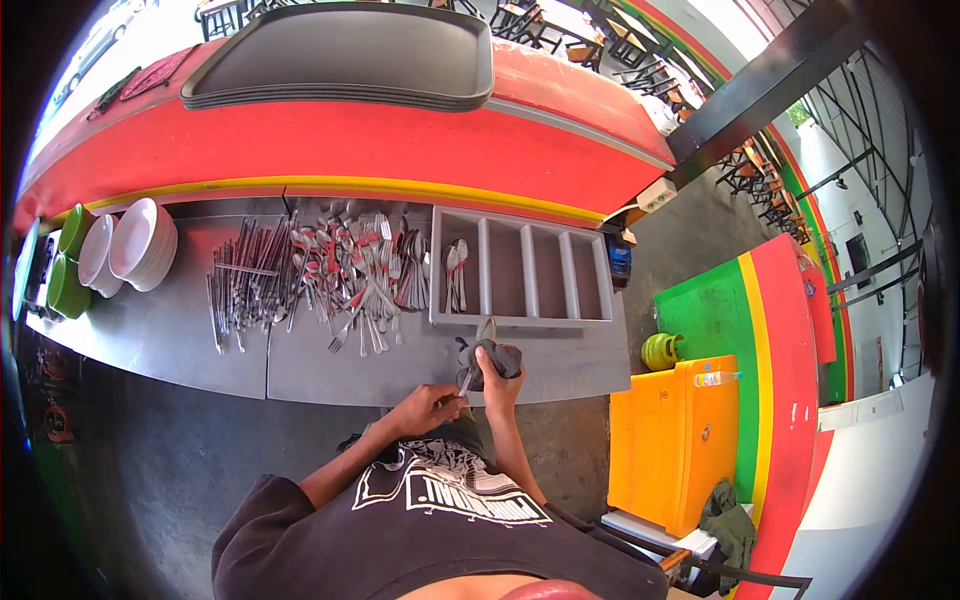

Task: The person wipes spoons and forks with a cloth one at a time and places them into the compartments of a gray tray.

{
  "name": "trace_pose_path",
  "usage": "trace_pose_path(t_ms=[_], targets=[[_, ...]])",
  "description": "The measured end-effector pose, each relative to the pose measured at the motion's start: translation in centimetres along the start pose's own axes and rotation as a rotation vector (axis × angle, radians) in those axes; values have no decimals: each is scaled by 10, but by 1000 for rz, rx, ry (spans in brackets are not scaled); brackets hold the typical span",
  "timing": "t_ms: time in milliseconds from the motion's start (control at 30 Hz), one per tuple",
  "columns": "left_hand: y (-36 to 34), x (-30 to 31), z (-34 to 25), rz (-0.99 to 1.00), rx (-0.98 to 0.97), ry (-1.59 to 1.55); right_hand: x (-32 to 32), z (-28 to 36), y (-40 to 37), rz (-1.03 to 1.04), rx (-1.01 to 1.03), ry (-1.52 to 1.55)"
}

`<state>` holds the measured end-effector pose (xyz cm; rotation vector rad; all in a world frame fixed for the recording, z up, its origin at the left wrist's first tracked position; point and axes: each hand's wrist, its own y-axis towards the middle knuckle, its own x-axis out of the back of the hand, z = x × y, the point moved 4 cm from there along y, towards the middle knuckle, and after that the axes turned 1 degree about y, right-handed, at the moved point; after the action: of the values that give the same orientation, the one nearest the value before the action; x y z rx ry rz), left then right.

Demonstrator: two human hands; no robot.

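Near the front edge of the metal counter, my right hand is closed around a dark cloth wrapped on a spoon. My left hand pinches the spoon's handle, low and to the left of the cloth. Behind my hands lies a grey cutlery tray with long compartments; several spoons lie in its leftmost one. Left of the tray are a loose pile of forks and spoons and a heap of thin dark-looking cutlery.
White bowls and green bowls stand at the counter's left end. Dark serving trays are stacked on the red ledge behind. An orange cabinet stands at the right, with a green gas cylinder behind it.
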<state>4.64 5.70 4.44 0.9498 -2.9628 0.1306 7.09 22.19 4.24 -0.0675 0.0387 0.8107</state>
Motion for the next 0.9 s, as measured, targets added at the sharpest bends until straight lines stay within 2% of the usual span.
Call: trace_pose_path(t_ms=[200,600,700,900], targets=[[-7,27,-2,20,-143,325,0,-9,-1,-91,-89,-17],[-31,41,15,62,-71,245,7,-10,18,-203,22,31],[-33,43,16,-37,-41,291,3,4,16,-265,37,65],[-26,48,16,-244,36,216,-18,12,-7,-84,-1,64]])
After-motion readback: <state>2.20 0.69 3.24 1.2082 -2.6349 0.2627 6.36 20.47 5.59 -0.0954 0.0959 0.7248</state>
